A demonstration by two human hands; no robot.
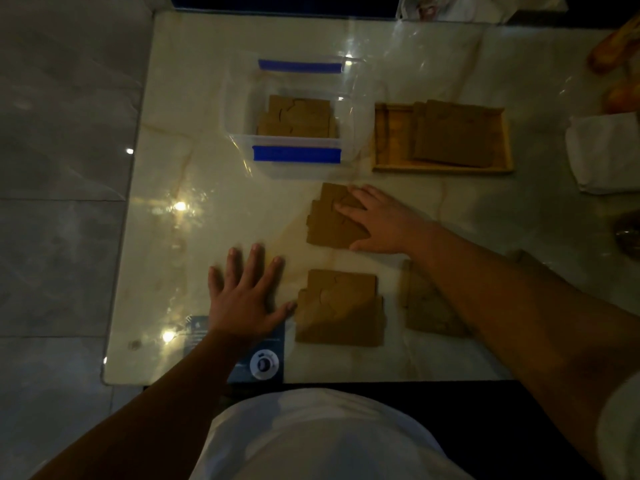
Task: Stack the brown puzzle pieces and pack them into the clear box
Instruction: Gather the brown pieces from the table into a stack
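Observation:
The clear box (239, 109) with blue latches stands at the table's far middle, brown puzzle pieces (298, 116) lying inside. A small stack of brown pieces (327, 223) lies on the table in front of it; my right hand (377, 223) rests flat on its right part, fingers spread. A second stack (341, 308) sits nearer to me. My left hand (247, 292) lies flat and open on the table, its thumb touching that stack's left edge. A third stack (429, 306) is partly hidden under my right forearm.
A wooden tray (384, 140) holding more brown pieces (457, 133) stands right of the box. Folded white cloth (602, 154) lies at the right edge, orange items (616, 46) beyond it. A blue card with a round white object (264, 364) sits at the near edge.

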